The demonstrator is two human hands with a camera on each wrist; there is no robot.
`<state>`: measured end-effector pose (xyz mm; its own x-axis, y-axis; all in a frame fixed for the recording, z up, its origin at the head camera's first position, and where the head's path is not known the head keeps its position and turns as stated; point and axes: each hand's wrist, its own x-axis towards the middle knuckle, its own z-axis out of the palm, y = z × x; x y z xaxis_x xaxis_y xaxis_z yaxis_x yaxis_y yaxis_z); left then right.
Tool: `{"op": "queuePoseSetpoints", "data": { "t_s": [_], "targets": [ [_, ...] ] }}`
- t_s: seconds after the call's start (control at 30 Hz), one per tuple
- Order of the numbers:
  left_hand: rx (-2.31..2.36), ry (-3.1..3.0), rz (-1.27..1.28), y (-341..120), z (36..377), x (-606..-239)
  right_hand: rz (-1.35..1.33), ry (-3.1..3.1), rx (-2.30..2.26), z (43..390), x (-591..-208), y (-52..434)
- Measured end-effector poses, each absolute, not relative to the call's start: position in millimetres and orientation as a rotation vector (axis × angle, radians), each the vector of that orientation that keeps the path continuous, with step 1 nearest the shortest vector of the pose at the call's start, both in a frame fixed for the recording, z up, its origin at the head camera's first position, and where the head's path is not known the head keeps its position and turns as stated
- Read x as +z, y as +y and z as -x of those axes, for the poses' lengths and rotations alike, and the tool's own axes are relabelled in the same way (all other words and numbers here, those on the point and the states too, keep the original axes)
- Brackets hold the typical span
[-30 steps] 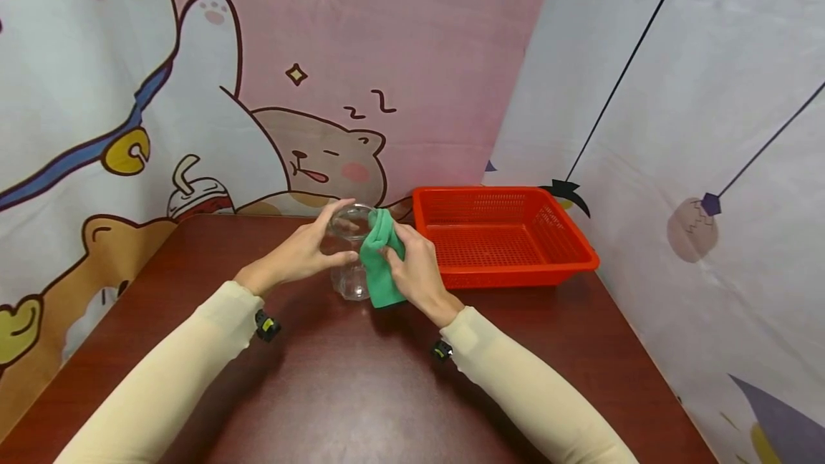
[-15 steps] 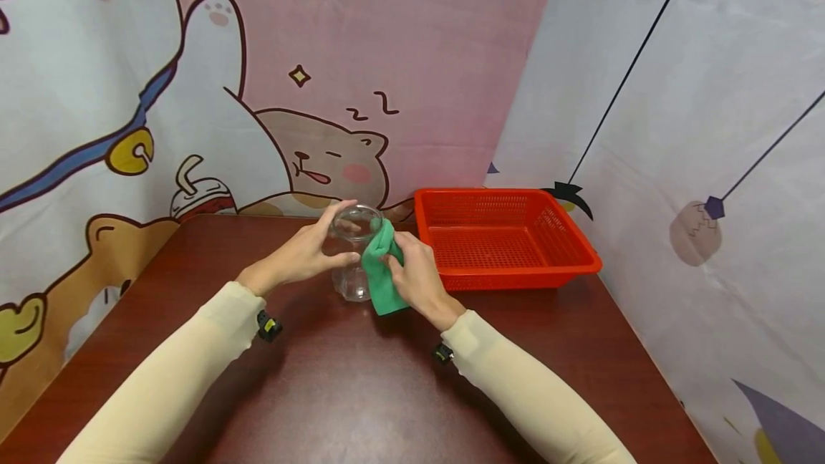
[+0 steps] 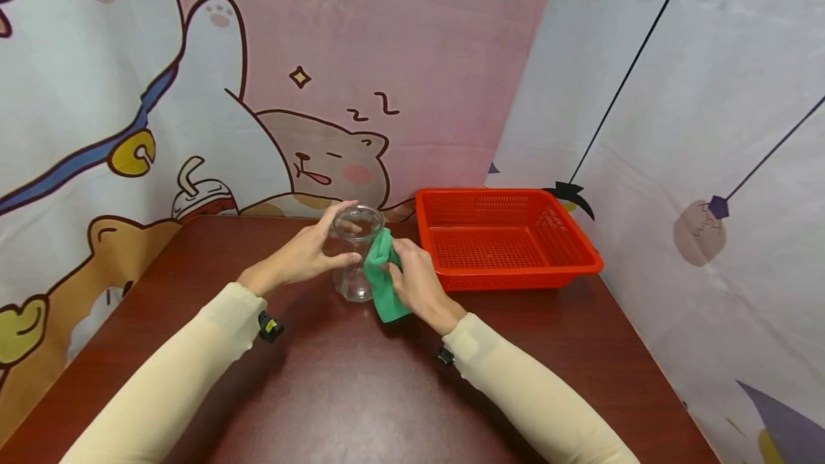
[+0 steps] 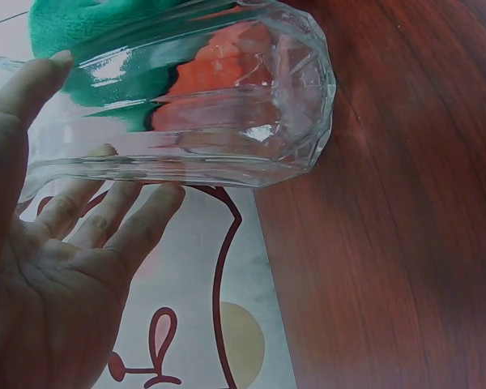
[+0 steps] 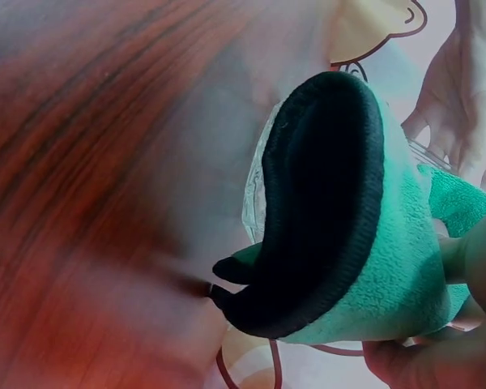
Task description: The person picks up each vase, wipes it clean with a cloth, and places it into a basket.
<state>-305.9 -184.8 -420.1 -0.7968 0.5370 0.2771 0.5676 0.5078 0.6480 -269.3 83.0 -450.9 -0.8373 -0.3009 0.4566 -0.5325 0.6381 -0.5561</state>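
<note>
Steadying the upright glass jar on the table near its rim, the left hand curled around it so the right hand could press its pinched green cloth against the jar's side.

Glass jar upright on table, far middle, near backdrop. Left hand against jar's left side, fingers at rim. Cloth touching jar's right side, hanging to tabletop, held by right hand just right of it. Basket on table right of jar and hands, in far right corner, apart from cloth.
</note>
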Motion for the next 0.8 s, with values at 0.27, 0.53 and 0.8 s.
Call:
{"op": "queuePoseSetpoints", "data": {
  "t_s": [0.27,0.53,0.8],
  "targets": [
    [-1.183,-2.701,0.983,-183.9,306.0,-421.5,-0.729,-2.521,0.956,278.3,-468.2,87.8],
    [-1.166,-2.710,0.982,-185.4,305.9,-420.9,-0.751,-2.531,0.898,283.1,-482.6,90.4],
    [-1.159,-2.717,0.980,-185.2,305.7,-421.3,-0.756,-2.617,0.846,279.3,-485.1,92.2]
  ]
}}
